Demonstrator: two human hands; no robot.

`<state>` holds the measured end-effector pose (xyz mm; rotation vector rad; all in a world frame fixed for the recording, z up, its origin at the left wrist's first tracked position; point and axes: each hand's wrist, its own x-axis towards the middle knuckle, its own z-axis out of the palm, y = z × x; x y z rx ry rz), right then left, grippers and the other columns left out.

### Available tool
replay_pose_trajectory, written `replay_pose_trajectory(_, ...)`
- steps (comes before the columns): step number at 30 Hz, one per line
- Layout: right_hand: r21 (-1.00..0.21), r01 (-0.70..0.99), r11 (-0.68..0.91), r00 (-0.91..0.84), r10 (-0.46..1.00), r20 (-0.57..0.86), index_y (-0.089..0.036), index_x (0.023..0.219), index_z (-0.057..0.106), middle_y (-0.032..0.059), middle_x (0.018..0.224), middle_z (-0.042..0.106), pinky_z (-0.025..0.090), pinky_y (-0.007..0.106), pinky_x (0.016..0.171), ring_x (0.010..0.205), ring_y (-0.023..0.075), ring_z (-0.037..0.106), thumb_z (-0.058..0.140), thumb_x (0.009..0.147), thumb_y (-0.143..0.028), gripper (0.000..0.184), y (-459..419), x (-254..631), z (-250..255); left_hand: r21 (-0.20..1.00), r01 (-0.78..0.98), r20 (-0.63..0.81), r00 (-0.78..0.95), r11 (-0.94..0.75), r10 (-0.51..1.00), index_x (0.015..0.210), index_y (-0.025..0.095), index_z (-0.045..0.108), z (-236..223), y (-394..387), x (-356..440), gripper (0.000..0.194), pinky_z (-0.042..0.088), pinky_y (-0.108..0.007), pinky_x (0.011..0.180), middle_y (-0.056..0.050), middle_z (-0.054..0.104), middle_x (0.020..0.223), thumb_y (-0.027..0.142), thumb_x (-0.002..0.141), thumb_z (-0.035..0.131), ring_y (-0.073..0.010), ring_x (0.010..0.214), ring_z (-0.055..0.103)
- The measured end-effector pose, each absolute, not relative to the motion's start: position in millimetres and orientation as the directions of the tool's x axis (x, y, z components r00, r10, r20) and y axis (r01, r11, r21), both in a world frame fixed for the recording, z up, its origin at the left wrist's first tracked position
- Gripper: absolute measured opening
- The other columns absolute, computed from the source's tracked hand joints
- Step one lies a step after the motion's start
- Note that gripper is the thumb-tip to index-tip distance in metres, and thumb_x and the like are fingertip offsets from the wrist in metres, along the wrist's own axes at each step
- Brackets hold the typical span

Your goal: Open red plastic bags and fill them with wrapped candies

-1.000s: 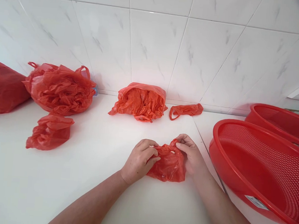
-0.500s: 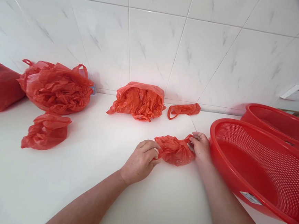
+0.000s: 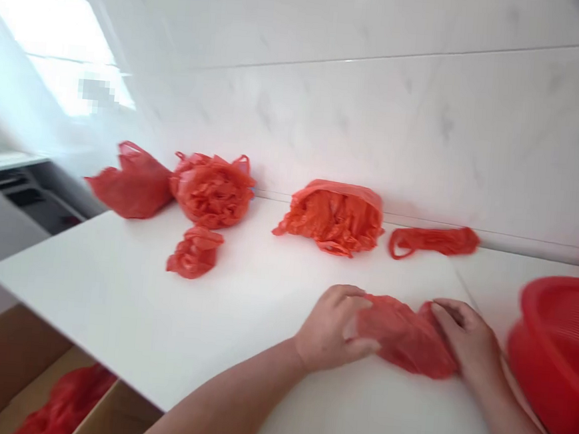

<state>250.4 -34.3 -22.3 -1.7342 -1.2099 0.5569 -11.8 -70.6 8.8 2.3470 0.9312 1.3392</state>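
Observation:
A crumpled red plastic bag (image 3: 405,336) lies low over the white tabletop between my two hands. My left hand (image 3: 330,330) is at its left end, thumb and fingers curved round the edge. With thumb and fingers pinched, my right hand (image 3: 465,334) grips the bag's upper right part. Behind them, a flattened red bag with a loop handle (image 3: 435,240) rests near the wall. Left of that sits a red bag stuffed with crumpled red bags (image 3: 340,214). The picture is somewhat blurred.
Red perforated baskets (image 3: 554,351) stand close beside my right forearm. Further left are a small bundled bag (image 3: 195,253), a bulging bag (image 3: 214,194) and another full red bag (image 3: 139,185). Below the table's left edge, a cardboard box (image 3: 2,355) holds red plastic.
My view has swung left, bringing the window, the table's left edge and the cardboard box into sight. My left hand's fingers have spread wider round the bag; the right keeps its pinch.

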Motion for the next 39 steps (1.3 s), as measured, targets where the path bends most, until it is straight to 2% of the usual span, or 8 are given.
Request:
replay_pose_trajectory(6,-0.879,0.458,-0.131,0.080,0.991,-0.106,-0.030,0.093,0.064,0.0025,0.102,0.068,0.051,0.035,0.071,0.094,0.0270,0.063,0.059,0.065,-0.061,0.042,-40,224,-30,0.421,0.529,0.513,0.530,-0.736,0.675,0.137,0.026,0.036,-3,-67,-11,0.088,0.033,-0.051,0.103,-0.014,0.039,0.141,0.056,0.063,0.072,-0.0321,0.128,0.038)
replay_pose_trajectory(11,-0.927,0.353,-0.130,0.023,0.991,-0.130,-0.030,0.100,0.063,0.0045,0.106,0.067,0.053,0.031,0.071,0.098,0.0261,0.062,0.063,0.065,-0.060,0.047,-46,206,-26,0.424,0.609,0.380,0.552,-0.670,0.742,0.116,0.026,0.057,-3,-50,-22,0.045,0.043,-0.044,0.088,-0.006,0.067,0.099,0.040,0.074,0.067,-0.0237,0.092,0.062)
replay_pose_trajectory(16,-0.929,0.354,-0.105,0.074,0.994,-0.084,-0.024,0.100,0.063,0.0068,0.095,0.068,0.050,0.032,0.064,0.080,0.0230,0.063,0.057,0.072,-0.056,0.044,-49,202,-21,0.461,0.756,0.574,0.144,-0.464,0.806,0.103,0.025,0.062,2,-26,-58,0.033,0.048,-0.032,0.079,-0.002,0.067,0.089,0.017,0.071,0.064,-0.0177,0.083,0.062)
replay_pose_trajectory(22,-0.899,0.439,-0.012,0.083,0.996,0.027,-0.023,0.087,0.062,0.0019,0.074,0.063,0.045,0.031,0.063,0.070,0.0201,0.059,0.052,0.078,-0.051,0.031,-49,193,-16,0.581,0.774,0.633,-0.234,-0.253,0.738,0.109,0.018,0.057,6,-6,-134,0.031,0.045,-0.043,0.084,-0.010,0.062,0.100,0.022,0.078,0.054,-0.0242,0.092,0.058)
replay_pose_trajectory(27,-0.809,0.585,0.049,0.187,0.963,0.194,-0.023,0.087,0.061,0.0025,0.090,0.064,0.044,0.031,0.071,0.078,0.0190,0.058,0.047,0.081,-0.039,0.023,-24,192,-16,0.581,0.810,0.726,-0.559,0.076,0.401,0.124,0.016,0.047,16,-13,-167,0.045,0.031,-0.052,0.102,-0.014,0.050,0.125,0.032,0.082,0.053,-0.0323,0.123,0.040)
replay_pose_trajectory(30,-0.758,0.651,0.031,0.244,0.938,0.248,-0.022,0.094,0.059,0.0032,0.108,0.059,0.045,0.031,0.072,0.080,0.0169,0.057,0.045,0.081,-0.033,0.023,-1,196,-18,0.523,0.852,0.775,-0.491,0.032,0.397,0.123,0.022,0.046,19,-17,-156,0.044,0.022,-0.056,0.107,-0.010,0.033,0.142,0.030,0.081,0.056,-0.0355,0.133,0.025)
replay_pose_trajectory(34,-0.686,0.728,-0.001,0.278,0.914,0.295,-0.022,0.111,0.054,0.0060,0.121,0.050,0.045,0.031,0.079,0.093,0.0183,0.056,0.044,0.080,-0.029,0.033,27,200,-20,0.388,0.912,0.757,-0.235,-0.130,0.609,0.115,0.024,0.052,9,-9,-133,0.032,0.026,-0.051,0.107,-0.009,0.034,0.141,0.027,0.083,0.053,-0.0314,0.132,0.030)
replay_pose_trajectory(39,-0.592,0.806,-0.022,0.258,0.913,0.317,-0.020,0.132,0.042,0.0093,0.132,0.042,0.034,0.033,0.098,0.120,0.0223,0.042,0.046,0.081,-0.028,0.052,52,203,-21,0.319,0.939,0.481,-0.044,-0.128,0.876,0.118,0.022,0.054,-17,8,-135,0.038,0.034,-0.051,0.101,-0.013,0.041,0.137,0.036,0.083,0.048,-0.0318,0.128,0.038)
